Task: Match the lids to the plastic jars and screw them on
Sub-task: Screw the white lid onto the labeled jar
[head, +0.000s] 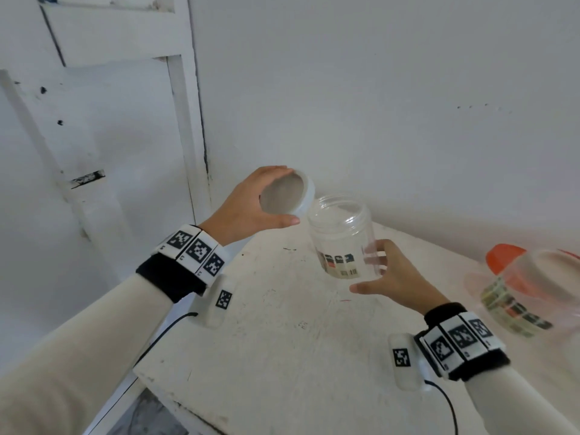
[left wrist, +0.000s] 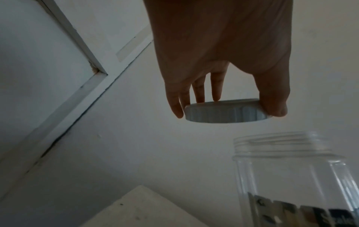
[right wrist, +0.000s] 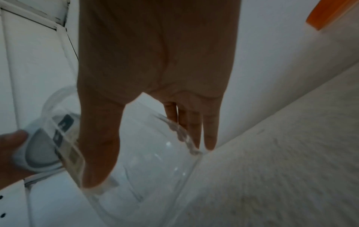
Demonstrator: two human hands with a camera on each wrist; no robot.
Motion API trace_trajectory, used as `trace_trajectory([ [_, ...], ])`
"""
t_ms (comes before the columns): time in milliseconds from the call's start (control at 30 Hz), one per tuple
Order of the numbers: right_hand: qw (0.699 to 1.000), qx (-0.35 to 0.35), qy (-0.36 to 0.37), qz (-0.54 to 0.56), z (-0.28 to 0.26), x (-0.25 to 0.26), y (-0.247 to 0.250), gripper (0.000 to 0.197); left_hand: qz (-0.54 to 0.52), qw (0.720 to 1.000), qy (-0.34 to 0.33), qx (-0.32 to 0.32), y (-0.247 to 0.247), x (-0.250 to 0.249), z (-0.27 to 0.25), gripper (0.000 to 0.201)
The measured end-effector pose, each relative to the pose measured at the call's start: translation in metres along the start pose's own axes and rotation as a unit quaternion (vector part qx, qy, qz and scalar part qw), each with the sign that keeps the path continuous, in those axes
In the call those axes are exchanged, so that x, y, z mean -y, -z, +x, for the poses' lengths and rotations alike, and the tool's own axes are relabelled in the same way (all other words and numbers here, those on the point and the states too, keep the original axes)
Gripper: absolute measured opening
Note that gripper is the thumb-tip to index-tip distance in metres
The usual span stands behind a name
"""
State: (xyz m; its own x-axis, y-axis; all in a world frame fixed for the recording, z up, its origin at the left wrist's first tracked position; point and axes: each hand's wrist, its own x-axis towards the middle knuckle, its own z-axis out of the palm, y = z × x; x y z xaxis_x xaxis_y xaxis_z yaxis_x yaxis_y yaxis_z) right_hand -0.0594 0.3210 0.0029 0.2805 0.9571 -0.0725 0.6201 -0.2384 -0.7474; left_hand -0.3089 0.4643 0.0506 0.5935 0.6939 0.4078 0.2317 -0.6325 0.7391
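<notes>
Above the far corner of the white table (head: 282, 356), your right hand (head: 395, 277) grips the clear jar (head: 343, 237) low on its body, thumb on the near side and fingers wrapped round the far side. The jar is lifted off the tabletop and leans a little: its long axis runs close to upright, with the open threaded mouth tipped up and toward your left, the labelled base end down toward you. From your right wrist view the same jar (right wrist: 136, 153) shows with the thumb pressed along its wall and the fingers (right wrist: 209, 135) behind it.

Your left hand (head: 248, 202) holds the white lid (head: 290, 193) by its ribbed rim, thumb on one side and fingers on the other. The lid sits just up and to the left of the jar's mouth, near it but apart. Its hollow underside is tilted toward you and the jar; in the left wrist view the lid (left wrist: 227, 112) hangs above and left of the jar's threads (left wrist: 279, 142).

At the table's right edge lies another clear jar (head: 527, 293), blurred, beside an orange lid (head: 505, 255).
</notes>
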Motion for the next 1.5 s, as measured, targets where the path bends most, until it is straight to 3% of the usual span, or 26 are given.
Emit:
trace_trajectory([
  [233, 0.996, 0.055, 0.002, 0.076, -0.010, -0.016, 0.009, 0.095, -0.010, 0.998, -0.038, 0.040, -0.030, -0.027, 0.021, 0.088],
  [433, 0.992, 0.043, -0.008, 0.117, -0.018, -0.024, 0.015, 0.109, 0.001, 0.993, -0.092, 0.079, -0.053, -0.050, 0.038, 0.086],
  [567, 0.994, -0.006, -0.001, 0.107, -0.019, -0.024, 0.017, 0.072, 0.019, 0.987, -0.112, 0.111, -0.065, -0.062, 0.047, 0.087],
  [667, 0.991, -0.031, 0.000, 0.134, -0.017, -0.025, 0.016, 0.079, 0.031, 0.983, -0.122, 0.133, -0.069, -0.070, 0.054, 0.088],
  [867, 0.987, -0.060, 0.008, 0.147, -0.016, -0.029, 0.015, 0.071, 0.090, 0.971, -0.119, 0.189, -0.080, -0.078, 0.061, 0.077],
  [1033, 0.987, -0.049, 0.006, 0.151, -0.016, -0.029, 0.016, 0.070, 0.081, 0.970, -0.113, 0.201, -0.088, -0.078, 0.062, 0.088],
  [1233, 0.989, -0.043, 0.008, 0.143, -0.016, -0.026, 0.017, 0.067, 0.089, 0.967, -0.107, 0.214, -0.094, -0.076, 0.061, 0.076],
  [1400, 0.995, -0.015, 0.005, 0.101, -0.018, -0.023, 0.022, 0.070, 0.052, 0.971, -0.091, 0.214, -0.094, -0.074, 0.057, 0.088],
  [1500, 0.999, 0.017, 0.001, 0.035, -0.023, -0.015, 0.043, 0.091, 0.005, 0.975, -0.078, 0.209, -0.094, -0.070, 0.050, 0.107],
])
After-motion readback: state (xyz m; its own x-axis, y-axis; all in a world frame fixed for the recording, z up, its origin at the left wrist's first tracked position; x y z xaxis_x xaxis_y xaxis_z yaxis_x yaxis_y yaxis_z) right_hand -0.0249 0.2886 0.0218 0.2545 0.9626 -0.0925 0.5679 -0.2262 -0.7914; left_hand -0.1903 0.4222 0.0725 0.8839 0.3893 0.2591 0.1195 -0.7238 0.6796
